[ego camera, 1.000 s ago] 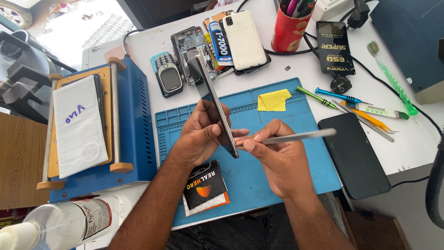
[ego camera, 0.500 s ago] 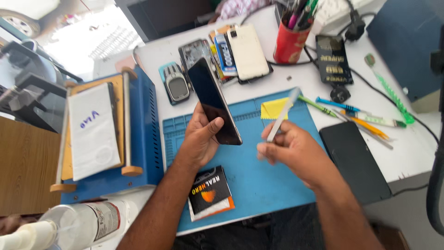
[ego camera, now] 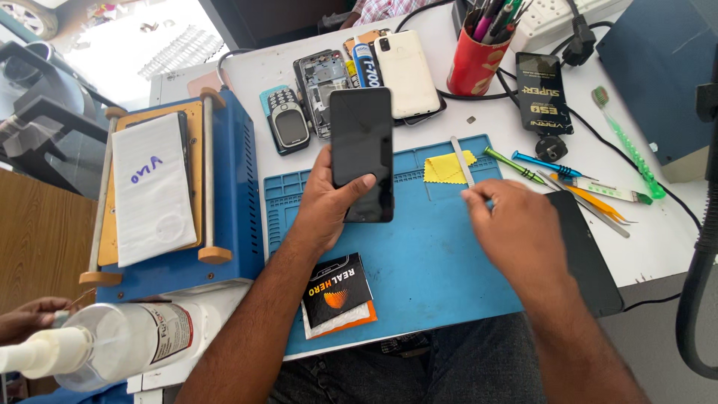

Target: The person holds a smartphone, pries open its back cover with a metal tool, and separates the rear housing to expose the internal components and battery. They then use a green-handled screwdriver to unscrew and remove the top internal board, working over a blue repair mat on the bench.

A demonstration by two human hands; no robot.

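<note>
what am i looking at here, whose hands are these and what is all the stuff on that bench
This is one picture from a camera worn on a person's head, looking down at their own two bare hands over a white workbench. The left hand holds a black slab-shaped smartphone upright, its dark screen facing the camera. The right hand rests its fingertips on a thin flat metal prying tool, which lies on a blue rubber work mat. On the mat also lie a small yellow cloth and a black and orange packet. Behind it are a small grey keypad phone, an opened phone showing its insides, a white phone lying face down and a red cup of pens and tools. At left stands a blue box-shaped machine. Another person's hand shows at the lower left, by a clear plastic bottle.
</note>
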